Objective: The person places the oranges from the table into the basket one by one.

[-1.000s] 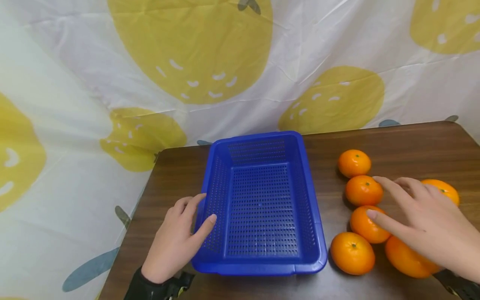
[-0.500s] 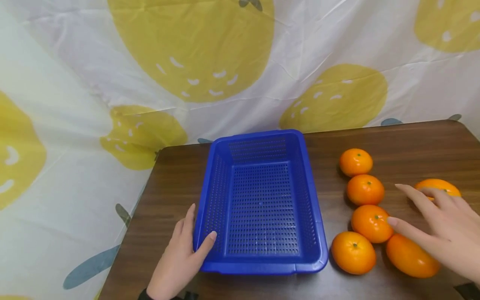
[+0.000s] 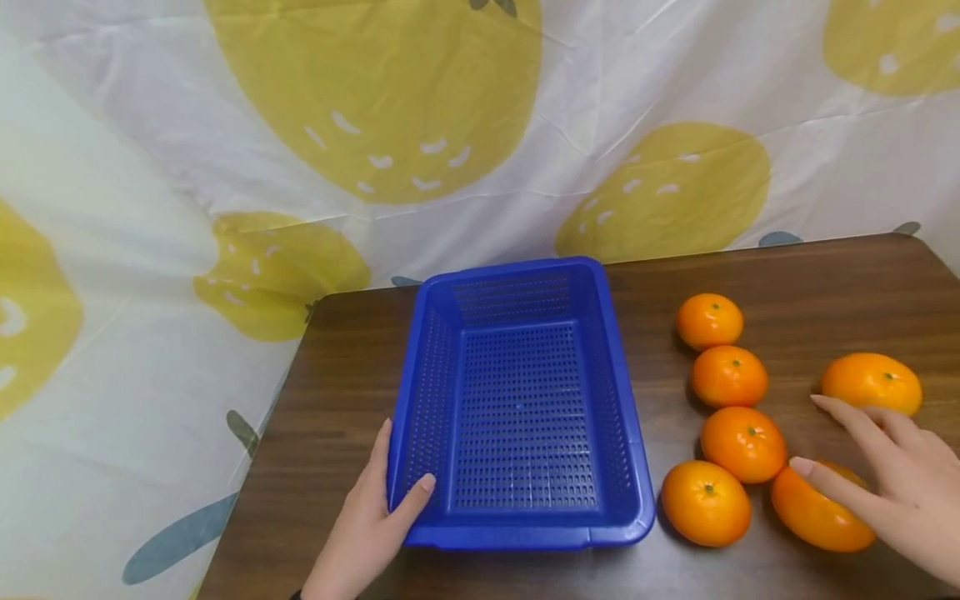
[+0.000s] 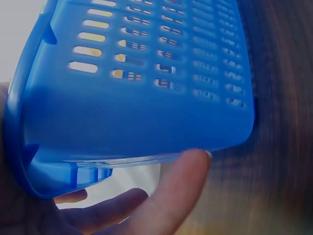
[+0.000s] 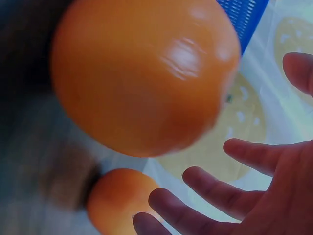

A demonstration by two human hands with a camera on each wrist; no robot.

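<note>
My left hand (image 3: 363, 529) grips the left rim of a blue plastic basket (image 3: 641, 479) near its front corner. Its thumb lies over the rim and the fingers are against the outside wall; in the left wrist view some show beyond the basket's side (image 4: 122, 117). Over on the right, my right hand (image 3: 903, 487) hovers with spread fingers above a mandarin (image 3: 813, 508), partly hiding it. Another mandarin (image 3: 870, 382) lies just beyond its fingertips. The right wrist view shows the fingers apart from a large, close mandarin (image 5: 146, 78), holding nothing.
Between basket and right hand, several mandarins run in a rough line, from the far one (image 3: 709, 321) to the near one (image 3: 705, 504). The brown wooden table (image 3: 337, 367) ends at a white cloth (image 3: 480, 229) printed with yellow fruit.
My left hand has moved down along the basket's left rim and taken hold of it. The right hand has drawn back to the right and lower, uncovering the mandarins in the line and the far-right one.
</note>
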